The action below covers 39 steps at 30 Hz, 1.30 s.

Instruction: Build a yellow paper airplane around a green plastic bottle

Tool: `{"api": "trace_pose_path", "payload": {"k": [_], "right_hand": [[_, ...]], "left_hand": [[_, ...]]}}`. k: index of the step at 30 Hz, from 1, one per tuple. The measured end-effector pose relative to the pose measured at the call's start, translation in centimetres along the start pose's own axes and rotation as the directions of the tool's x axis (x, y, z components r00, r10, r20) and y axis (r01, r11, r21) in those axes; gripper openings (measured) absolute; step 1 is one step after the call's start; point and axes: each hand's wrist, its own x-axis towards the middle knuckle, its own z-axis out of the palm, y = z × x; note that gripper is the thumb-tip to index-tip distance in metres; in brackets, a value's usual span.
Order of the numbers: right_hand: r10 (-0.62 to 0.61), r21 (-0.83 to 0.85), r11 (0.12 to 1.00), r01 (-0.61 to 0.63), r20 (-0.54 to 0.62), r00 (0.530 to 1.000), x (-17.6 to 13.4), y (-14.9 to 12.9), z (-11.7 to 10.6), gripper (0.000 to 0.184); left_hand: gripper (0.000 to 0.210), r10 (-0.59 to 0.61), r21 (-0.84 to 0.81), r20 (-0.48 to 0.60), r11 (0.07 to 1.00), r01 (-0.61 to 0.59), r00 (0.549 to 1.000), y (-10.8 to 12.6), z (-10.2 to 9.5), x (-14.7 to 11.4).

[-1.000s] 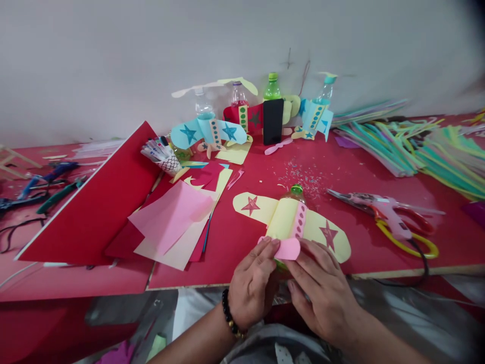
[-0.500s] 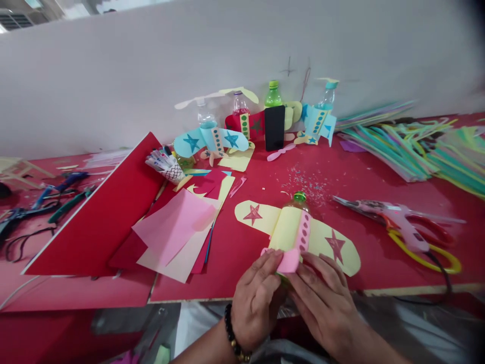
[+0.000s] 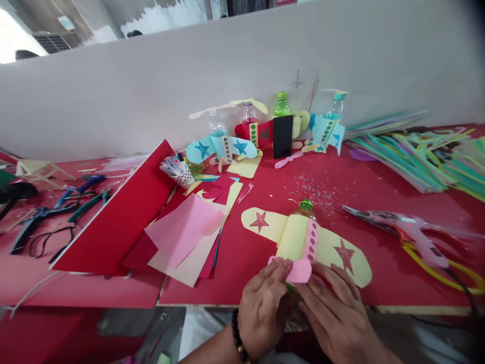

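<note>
A toy plane [image 3: 294, 236] made from a clear bottle wrapped in yellow paper lies at the table's front edge, its green cap [image 3: 306, 204] pointing away from me. Red stars mark its yellow wings, and a pink strip [image 3: 311, 240] with dark dots runs along the body. At the bottle's near end, my left hand [image 3: 263, 303] pinches the left side of a pink paper piece [image 3: 299, 272]. My right hand [image 3: 337, 303] is closed at the right side of that piece, its fingers against the bottle's base. The undersides of the fingers are hidden.
Scissors [image 3: 435, 275] and a pink glue gun [image 3: 420, 235] lie to the right. Paper sheets [image 3: 185, 230], a leaning red board [image 3: 121, 217] and a marker cup [image 3: 184, 177] are left. Finished bottle planes [image 3: 223, 146] and a black phone [image 3: 282, 136] stand behind.
The view has shifted, so the scene sits lower and farther right. Both hands stay at the pink paper piece on the bottle's near end.
</note>
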Motion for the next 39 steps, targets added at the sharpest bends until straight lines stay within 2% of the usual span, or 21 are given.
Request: {"api": "trace_pose_path", "payload": {"k": [6,11,14,17,21,25,29,36,39], "right_hand": [[0.036,-0.015,0.999,-0.035,0.018,0.999,-0.4,-0.3,0.1,0.039],[-0.060,-0.089,0.994,0.068,0.083,0.995,0.1,-0.2,-0.3,0.042],[-0.090,-0.113,0.988,0.102,0.107,0.990,-0.4,0.1,-0.5,0.054],[-0.056,-0.072,0.995,0.062,0.087,0.995,-1.3,0.7,-1.0,0.067],[0.012,0.023,1.000,-0.013,0.039,0.999,-2.3,1.6,-2.0,0.073],[0.004,0.045,0.999,-0.007,0.056,0.998,-2.5,1.8,-2.4,0.073],[0.006,0.031,0.999,-0.008,0.082,0.997,-2.2,1.6,-2.1,0.069],[-0.012,0.020,1.000,0.009,0.143,0.990,-2.8,1.6,-1.7,0.057],[0.084,0.107,0.990,-0.094,0.087,0.993,-3.2,1.8,-1.8,0.053]], "left_hand": [[0.034,-0.009,-0.019,-0.014,1.000,0.009,1.000,0.1,-0.1,0.1],[0.033,-0.087,-0.052,-0.068,0.995,0.083,0.994,0.1,-0.1,-0.1],[0.034,-0.141,-0.028,-0.104,0.990,0.139,0.984,0.3,-0.2,-0.6],[0.034,-0.240,-0.031,-0.146,0.971,0.238,0.960,0.5,-0.6,-1.0],[0.031,-0.361,-0.056,-0.174,0.933,0.356,0.916,1.0,-1.2,-0.6],[0.033,-0.283,0.079,-0.191,0.950,0.302,0.940,1.7,-1.0,0.3],[0.027,-0.225,0.185,-0.233,0.945,0.270,0.946,1.9,0.0,0.7],[0.040,-0.126,0.151,-0.073,0.979,0.136,0.989,2.2,0.3,0.6],[0.043,-0.099,0.144,-0.030,0.984,0.103,0.995,2.3,0.4,0.8]]}}
